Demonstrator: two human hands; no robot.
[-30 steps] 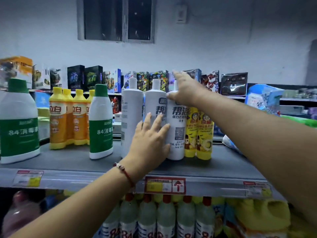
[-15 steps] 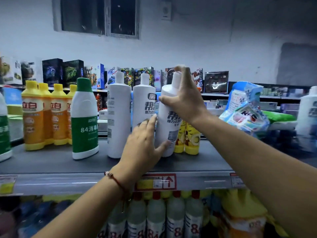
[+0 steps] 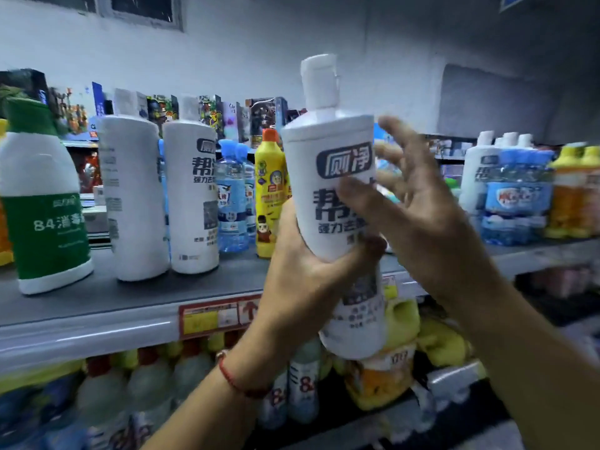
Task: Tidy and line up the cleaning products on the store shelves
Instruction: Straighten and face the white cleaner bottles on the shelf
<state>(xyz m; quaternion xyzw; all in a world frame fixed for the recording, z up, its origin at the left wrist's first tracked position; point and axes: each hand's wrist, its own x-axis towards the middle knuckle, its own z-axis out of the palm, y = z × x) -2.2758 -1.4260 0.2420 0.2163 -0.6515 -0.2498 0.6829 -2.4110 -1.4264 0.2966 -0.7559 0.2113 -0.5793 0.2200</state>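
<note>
Two hands are up in front of the shelf in the head view. The left hand (image 3: 305,280) has its fingers and thumb curled round the middle of a tall white bottle (image 3: 337,203) and holds it up in the air, in front of the shelf edge and off the grey shelf (image 3: 130,297). The bottle stands almost straight, with its white cap at the top and dark letters on its front. The right hand (image 3: 418,216) is wide open with its fingers spread; its thumb lies across the front of the bottle's label, and the other fingers stick out beside the bottle and hold nothing. A red string bracelet (image 3: 233,381) sits on the left wrist. On the shelf, two more white bottles (image 3: 162,203) stand side by side to the left of the held one. Further left stands a green and white bottle (image 3: 45,209). Behind the held bottle are a yellow bottle with an orange cap (image 3: 268,196) and blue water bottles (image 3: 232,203), close together. Far to the right on the shelf stand more white, blue and orange bottles, but they look blurry. A red and yellow price tag (image 3: 217,316) is stuck on the shelf's front edge. Below it, more bottles fill the lower shelf.
</note>
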